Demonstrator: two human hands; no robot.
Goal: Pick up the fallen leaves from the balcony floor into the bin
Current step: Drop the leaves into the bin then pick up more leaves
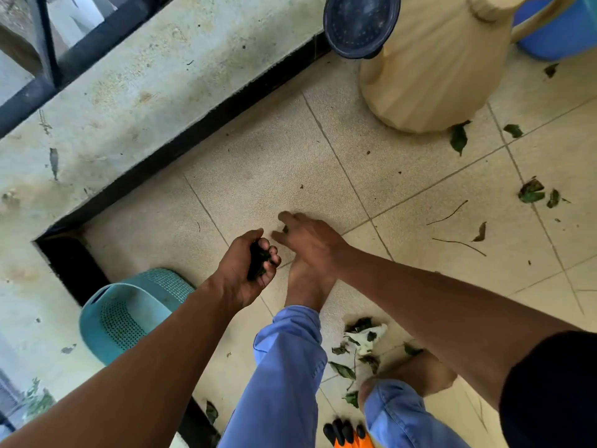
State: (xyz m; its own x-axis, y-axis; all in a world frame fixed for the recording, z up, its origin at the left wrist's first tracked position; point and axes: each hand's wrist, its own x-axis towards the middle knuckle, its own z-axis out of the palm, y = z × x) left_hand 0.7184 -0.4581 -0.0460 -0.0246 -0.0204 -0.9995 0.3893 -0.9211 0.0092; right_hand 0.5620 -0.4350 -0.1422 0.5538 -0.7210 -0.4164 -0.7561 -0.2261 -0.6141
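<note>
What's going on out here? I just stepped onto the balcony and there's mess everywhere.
A person is gathering fallen leaves by hand. The left hand grips a clump of dark leaves, while the right hand reaches down to a small leaf on the tiles. The teal bin sits nearby; more leaves remain scattered.

Beige tiled floor (403, 189) in soft daylight, edged by a stained concrete ledge (129, 101) with black trim and a dark railing (45, 43) above
</note>
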